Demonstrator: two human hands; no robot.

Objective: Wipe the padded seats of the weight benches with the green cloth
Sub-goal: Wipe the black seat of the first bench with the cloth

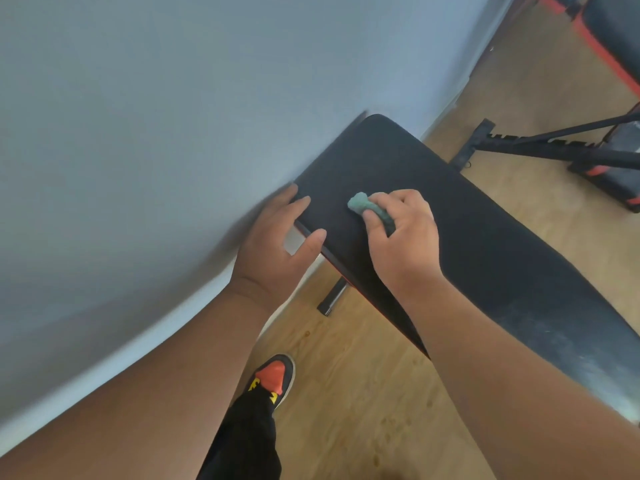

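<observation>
A long black padded bench seat [485, 244] runs from the wall at upper centre down to the lower right. My right hand [403, 240] presses a bunched green cloth [367, 204] flat onto the pad near its left side, fingers closed over it. My left hand [277, 244] grips the pad's left edge, thumb on top and fingers wrapped around the rim. The pad's lower right end looks dusty and greyish.
A grey-blue wall [156, 133] stands close on the left. A second black-and-red bench [616, 39] sits at the upper right, with a black metal frame [540, 147] on the wooden floor [363, 393]. My foot in an orange-and-black shoe [273, 375] stands below the bench.
</observation>
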